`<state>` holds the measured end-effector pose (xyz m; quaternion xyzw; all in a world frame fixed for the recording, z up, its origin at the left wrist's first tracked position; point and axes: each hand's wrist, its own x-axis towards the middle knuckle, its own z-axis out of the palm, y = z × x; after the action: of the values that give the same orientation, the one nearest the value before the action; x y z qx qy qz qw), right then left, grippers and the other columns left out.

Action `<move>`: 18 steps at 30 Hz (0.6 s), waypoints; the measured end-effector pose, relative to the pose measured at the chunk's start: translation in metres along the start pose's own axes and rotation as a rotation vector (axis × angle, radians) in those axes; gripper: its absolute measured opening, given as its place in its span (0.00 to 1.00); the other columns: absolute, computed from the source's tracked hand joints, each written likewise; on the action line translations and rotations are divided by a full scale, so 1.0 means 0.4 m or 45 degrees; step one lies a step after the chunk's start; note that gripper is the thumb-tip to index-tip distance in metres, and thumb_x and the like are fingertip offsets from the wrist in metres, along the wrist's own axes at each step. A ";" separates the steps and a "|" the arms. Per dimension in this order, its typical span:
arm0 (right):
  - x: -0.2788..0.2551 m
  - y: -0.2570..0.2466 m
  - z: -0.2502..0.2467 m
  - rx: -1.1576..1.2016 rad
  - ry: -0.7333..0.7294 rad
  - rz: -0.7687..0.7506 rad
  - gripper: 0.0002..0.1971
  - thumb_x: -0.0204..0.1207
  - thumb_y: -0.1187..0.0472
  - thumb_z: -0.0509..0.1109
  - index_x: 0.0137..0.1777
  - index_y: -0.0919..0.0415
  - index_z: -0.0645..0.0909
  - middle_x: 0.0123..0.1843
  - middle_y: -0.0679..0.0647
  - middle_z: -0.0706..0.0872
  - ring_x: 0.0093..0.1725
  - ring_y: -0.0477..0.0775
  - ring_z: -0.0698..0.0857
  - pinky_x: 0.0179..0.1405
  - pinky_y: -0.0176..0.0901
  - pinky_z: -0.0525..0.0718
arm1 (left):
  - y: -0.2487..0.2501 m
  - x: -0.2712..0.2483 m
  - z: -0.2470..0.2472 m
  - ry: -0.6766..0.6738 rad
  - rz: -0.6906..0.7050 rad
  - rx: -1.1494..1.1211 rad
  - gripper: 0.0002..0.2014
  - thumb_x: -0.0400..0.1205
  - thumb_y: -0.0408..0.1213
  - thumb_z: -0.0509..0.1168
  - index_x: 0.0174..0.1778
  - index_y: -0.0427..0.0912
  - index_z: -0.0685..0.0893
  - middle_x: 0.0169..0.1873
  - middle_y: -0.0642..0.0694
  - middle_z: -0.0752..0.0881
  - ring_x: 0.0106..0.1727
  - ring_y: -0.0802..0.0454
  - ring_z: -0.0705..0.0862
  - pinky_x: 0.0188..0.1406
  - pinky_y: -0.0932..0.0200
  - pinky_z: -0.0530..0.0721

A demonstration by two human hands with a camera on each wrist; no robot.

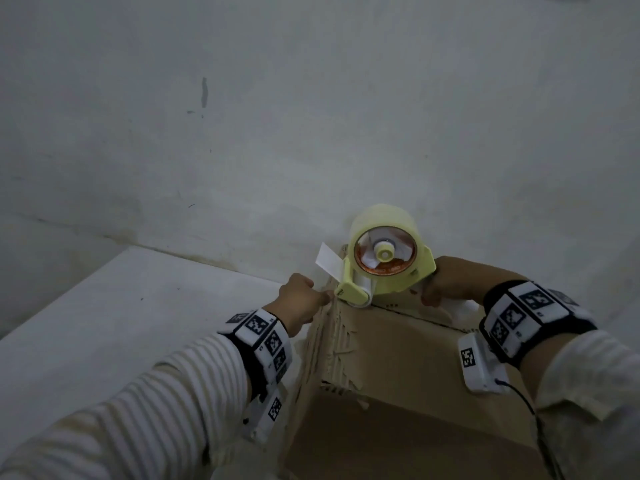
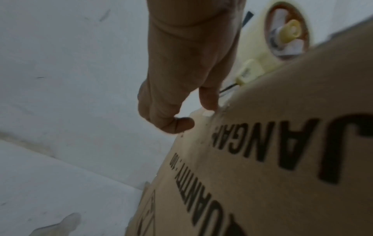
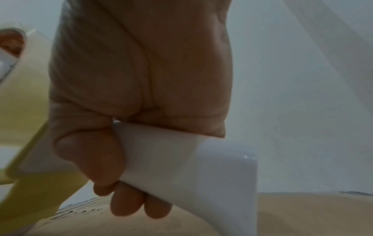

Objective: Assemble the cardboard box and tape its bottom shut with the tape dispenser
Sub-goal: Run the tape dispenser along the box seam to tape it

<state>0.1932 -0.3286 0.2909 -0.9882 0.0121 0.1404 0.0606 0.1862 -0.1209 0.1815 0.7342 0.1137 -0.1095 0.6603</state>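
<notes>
A brown cardboard box stands in front of me, its printed side panel close to my left wrist. A yellow tape dispenser with a roll of clear tape sits on the box's far top edge. My right hand grips its white handle, fingers wrapped under it. My left hand is at the box's far left corner, beside the dispenser's front roller. Its fingers are curled, with a fingertip on the edge and the thumb on the side panel, pinching the corner where a pale tape end lies.
The box rests on a white table that runs off to the left. A white wall rises right behind the box and dispenser. The box's near left corner has torn, peeled paper.
</notes>
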 end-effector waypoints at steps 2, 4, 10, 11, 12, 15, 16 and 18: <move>0.002 0.002 0.000 0.014 0.000 -0.012 0.10 0.65 0.73 0.71 0.37 0.56 0.82 0.45 0.58 0.81 0.39 0.54 0.76 0.31 0.40 0.72 | -0.003 -0.007 -0.013 -0.032 -0.004 0.132 0.11 0.78 0.34 0.70 0.41 0.40 0.72 0.36 0.43 0.71 0.30 0.50 0.67 0.27 0.59 0.68; 0.003 0.001 0.000 0.012 0.001 -0.022 0.09 0.65 0.73 0.71 0.39 0.58 0.83 0.45 0.58 0.81 0.39 0.54 0.76 0.31 0.40 0.72 | 0.001 -0.004 -0.016 -0.048 0.070 0.127 0.14 0.78 0.26 0.67 0.33 0.42 0.70 0.31 0.44 0.72 0.27 0.50 0.68 0.27 0.60 0.68; 0.004 0.000 0.002 0.034 -0.005 -0.013 0.10 0.65 0.73 0.71 0.40 0.58 0.83 0.43 0.55 0.82 0.40 0.54 0.76 0.30 0.40 0.72 | 0.023 -0.013 0.017 -0.139 0.206 0.032 0.14 0.79 0.27 0.56 0.32 0.43 0.83 0.48 0.32 0.88 0.46 0.39 0.83 0.50 0.48 0.82; 0.004 0.002 0.004 0.039 -0.004 -0.017 0.11 0.65 0.73 0.71 0.44 0.60 0.85 0.45 0.56 0.82 0.42 0.56 0.77 0.31 0.40 0.73 | 0.020 -0.013 0.021 -0.137 0.205 0.060 0.14 0.80 0.29 0.56 0.34 0.46 0.82 0.50 0.34 0.88 0.51 0.38 0.85 0.56 0.45 0.85; 0.005 0.004 0.006 0.041 -0.006 -0.014 0.12 0.65 0.73 0.71 0.48 0.62 0.86 0.47 0.57 0.82 0.44 0.57 0.77 0.32 0.41 0.74 | 0.016 -0.012 0.023 -0.128 0.211 0.093 0.13 0.81 0.31 0.55 0.36 0.48 0.82 0.52 0.37 0.87 0.54 0.39 0.84 0.60 0.43 0.84; 0.013 0.007 0.012 0.025 -0.002 0.009 0.17 0.64 0.72 0.71 0.54 0.66 0.87 0.50 0.60 0.83 0.46 0.59 0.78 0.39 0.43 0.75 | 0.015 -0.019 0.016 -0.143 0.198 0.137 0.09 0.84 0.36 0.56 0.49 0.46 0.82 0.56 0.41 0.85 0.59 0.42 0.83 0.64 0.44 0.82; 0.015 0.006 0.012 0.023 -0.002 0.015 0.17 0.65 0.72 0.71 0.55 0.67 0.86 0.51 0.61 0.84 0.46 0.59 0.78 0.41 0.44 0.75 | 0.017 -0.019 0.010 -0.161 0.186 0.157 0.11 0.84 0.37 0.56 0.54 0.44 0.83 0.58 0.41 0.85 0.60 0.42 0.83 0.64 0.46 0.82; 0.013 0.004 0.012 0.019 0.000 0.017 0.18 0.65 0.72 0.71 0.56 0.68 0.86 0.51 0.61 0.83 0.46 0.58 0.77 0.41 0.45 0.75 | 0.027 -0.026 -0.003 -0.223 0.157 0.185 0.12 0.85 0.38 0.56 0.59 0.44 0.83 0.58 0.40 0.86 0.58 0.44 0.83 0.56 0.51 0.79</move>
<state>0.1968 -0.3295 0.2845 -0.9876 0.0197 0.1408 0.0669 0.1796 -0.1210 0.1951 0.7733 0.0019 -0.1402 0.6184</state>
